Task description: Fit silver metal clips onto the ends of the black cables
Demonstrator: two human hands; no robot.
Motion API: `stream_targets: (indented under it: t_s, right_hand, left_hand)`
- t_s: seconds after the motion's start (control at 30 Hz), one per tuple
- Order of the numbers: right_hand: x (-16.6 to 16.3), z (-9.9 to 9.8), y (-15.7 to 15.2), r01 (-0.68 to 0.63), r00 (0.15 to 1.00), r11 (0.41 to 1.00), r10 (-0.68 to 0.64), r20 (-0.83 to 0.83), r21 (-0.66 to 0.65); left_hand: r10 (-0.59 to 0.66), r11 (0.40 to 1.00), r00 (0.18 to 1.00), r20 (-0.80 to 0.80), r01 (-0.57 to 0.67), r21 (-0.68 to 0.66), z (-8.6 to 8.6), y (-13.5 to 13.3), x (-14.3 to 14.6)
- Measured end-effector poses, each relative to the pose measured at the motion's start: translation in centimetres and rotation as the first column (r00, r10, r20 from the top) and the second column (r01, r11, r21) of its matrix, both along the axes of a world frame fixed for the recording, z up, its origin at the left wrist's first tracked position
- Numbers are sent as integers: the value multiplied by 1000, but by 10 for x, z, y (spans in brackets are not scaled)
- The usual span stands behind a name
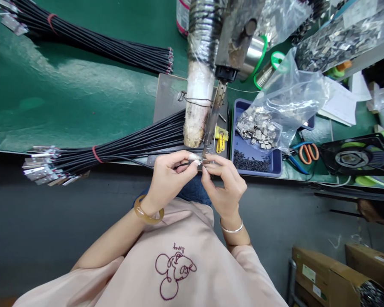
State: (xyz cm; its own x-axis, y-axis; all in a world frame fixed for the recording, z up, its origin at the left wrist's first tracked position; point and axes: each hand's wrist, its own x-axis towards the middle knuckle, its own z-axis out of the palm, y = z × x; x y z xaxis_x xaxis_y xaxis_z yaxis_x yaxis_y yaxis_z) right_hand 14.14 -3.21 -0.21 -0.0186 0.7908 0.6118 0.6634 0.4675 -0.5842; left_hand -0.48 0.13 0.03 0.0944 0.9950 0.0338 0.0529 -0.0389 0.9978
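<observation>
My left hand (174, 172) is closed in a pinch on the end of a black cable (141, 162). A whitish wrap covers one of its fingertips. My right hand (224, 181) is also pinched shut, its fingertips meeting the left ones at the cable's end; what lies between them is too small to make out. Just above the fingertips hangs the lower end of a metal bar-like tool (213, 117), apparently a mounted soldering iron. Leftward stretches a cable bundle (131, 143) tied with a red band, metal connectors at its far end.
A wrapped duct (198, 98) comes down beside the tool. To the right, a blue tray (277, 168) holds a bag of metal shells (259, 130) and small black pieces. Beyond are pliers (302, 155), a fan (355, 155) and solder spools (265, 74). Another cable bundle (109, 47) lies at upper left.
</observation>
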Motion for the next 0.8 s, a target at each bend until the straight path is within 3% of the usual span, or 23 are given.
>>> stream_targets:
  t_s: [0.27,0.5,0.7,0.8]
  right_hand:
    - [1,-2,-4,6,1000,1000,-6,-13,8]
    - [0,2,1,20,998,1000,-20,-56,4]
    - [2,-1,-5,-24,999,999,22,45,29]
    - [3,-1,-7,18,1000,1000,-18,-14,-12]
  left_hand:
    - [-44,998,999,2,44,-36,-1,-1,-1]
    - [9,1000,1000,-2,-9,15,2,1,3]
    - [-36,999,999,-6,36,-3,-1,-1,-1]
    - [-49,996,997,-64,54,74,-1,-5,-1]
